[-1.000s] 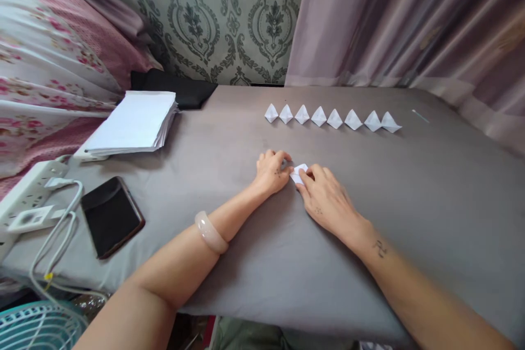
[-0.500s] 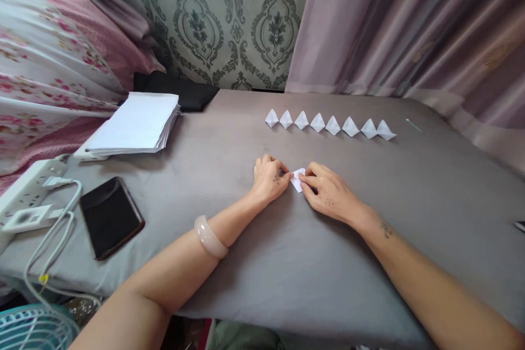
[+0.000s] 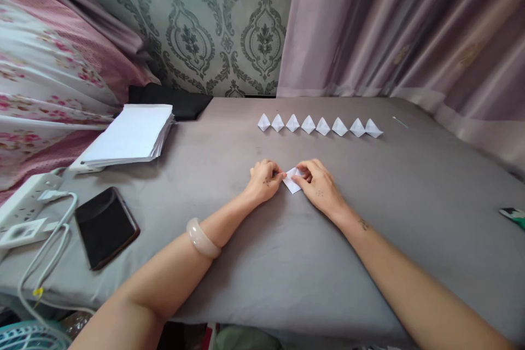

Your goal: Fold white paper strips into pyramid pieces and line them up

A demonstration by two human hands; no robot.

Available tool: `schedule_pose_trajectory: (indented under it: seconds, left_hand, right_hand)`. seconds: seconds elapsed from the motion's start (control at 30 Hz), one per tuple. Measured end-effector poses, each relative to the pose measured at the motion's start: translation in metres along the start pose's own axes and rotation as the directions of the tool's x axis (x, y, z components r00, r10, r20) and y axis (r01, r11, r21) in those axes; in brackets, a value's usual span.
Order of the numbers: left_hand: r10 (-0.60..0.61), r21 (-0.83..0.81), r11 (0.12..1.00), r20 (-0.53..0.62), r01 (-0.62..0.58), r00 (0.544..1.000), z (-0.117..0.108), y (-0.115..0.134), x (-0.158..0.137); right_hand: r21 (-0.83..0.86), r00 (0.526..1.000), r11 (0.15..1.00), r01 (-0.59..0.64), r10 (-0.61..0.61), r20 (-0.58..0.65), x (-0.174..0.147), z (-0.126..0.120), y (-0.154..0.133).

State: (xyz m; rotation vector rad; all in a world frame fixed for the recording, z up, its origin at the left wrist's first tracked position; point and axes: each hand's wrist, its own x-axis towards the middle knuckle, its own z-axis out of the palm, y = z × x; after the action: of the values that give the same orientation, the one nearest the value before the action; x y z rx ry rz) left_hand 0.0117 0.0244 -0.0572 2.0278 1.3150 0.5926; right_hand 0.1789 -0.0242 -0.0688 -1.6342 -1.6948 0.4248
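Observation:
Between my two hands, low over the grey cloth, is a small folded piece of white paper (image 3: 292,184) with one corner pointing toward me. My left hand (image 3: 264,179) pinches its left corner between thumb and forefinger. On the other side, my right hand (image 3: 319,183) grips the right part, thumb on top and fingers curled behind. The fingers hide part of the paper's right and upper edges. Beyond my hands stands a row of several small folded paper boats (image 3: 308,124), side by side.
A stack of white paper (image 3: 129,131) lies at the left, before a black case (image 3: 172,101). Nearer are a phone (image 3: 107,227) and a power strip (image 3: 28,202) with white cables. A cotton swab (image 3: 401,122) lies back right; a green-and-black object (image 3: 512,216) shows at the right edge.
The view has tilted up and shifted slightly right. My right hand has turned and moved a little on the paper, and more of the paper's face shows now.

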Motion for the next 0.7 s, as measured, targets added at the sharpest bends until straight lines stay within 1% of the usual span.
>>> schedule_pose_trajectory:
  seconds: [0.07, 0.13, 0.17, 0.23, 0.3, 0.37, 0.4, 0.47, 0.53, 0.6, 0.7]
  left_hand:
    - [0.032, -0.094, 0.995, 0.017, -0.031, 0.999, 0.0, -0.001, -0.001]
    - [0.06, -0.189, 0.98, 0.016, -0.056, 0.998, 0.0, -0.002, -0.001]
    - [0.078, -0.238, 0.969, 0.013, -0.073, 0.997, 0.001, -0.002, -0.001]
    - [0.117, -0.374, 0.921, -0.005, -0.111, 0.993, 0.001, -0.003, 0.0]
    - [0.152, -0.542, 0.828, -0.032, -0.145, 0.988, 0.001, -0.001, -0.001]
    - [0.161, -0.678, 0.718, -0.054, -0.155, 0.985, 0.0, 0.001, -0.003]
    - [0.151, -0.724, 0.675, -0.053, -0.142, 0.987, -0.001, 0.003, -0.005]
    - [0.108, -0.776, 0.624, -0.029, -0.091, 0.994, -0.002, 0.005, -0.007]
    - [0.064, -0.802, 0.597, 0.005, -0.035, 0.998, -0.003, 0.006, -0.009]
    - [0.046, -0.813, 0.582, 0.037, 0.004, 0.998, -0.004, 0.007, -0.011]
    - [0.073, -0.802, 0.596, 0.094, 0.032, 0.993, -0.006, 0.009, -0.014]
  right_hand:
    - [0.033, 0.998, 0.999, -0.028, 0.03, -0.06, 0.0, 0.0, 0.003]
    - [0.073, 0.995, 0.997, -0.037, 0.043, -0.089, 0.002, -0.001, 0.005]
    - [0.109, 0.995, 0.993, -0.044, 0.053, -0.086, 0.002, -0.002, 0.005]
    - [0.232, 0.994, 0.969, -0.086, 0.098, -0.041, 0.003, -0.005, 0.003]
    - [0.41, 0.987, 0.898, -0.161, 0.153, 0.052, 0.003, -0.009, -0.001]
    - [0.566, 0.972, 0.791, -0.233, 0.179, 0.15, 0.001, -0.014, -0.007]
    - [0.617, 0.965, 0.743, -0.26, 0.183, 0.186, 0.0, -0.016, -0.01]
    - [0.673, 0.954, 0.676, -0.299, 0.192, 0.231, -0.003, -0.021, -0.015]
    - [0.695, 0.947, 0.644, -0.32, 0.206, 0.245, -0.005, -0.025, -0.018]
    - [0.695, 0.947, 0.644, -0.32, 0.219, 0.233, -0.007, -0.028, -0.02]
    - [0.66, 0.952, 0.685, -0.307, 0.233, 0.2, -0.01, -0.034, -0.022]
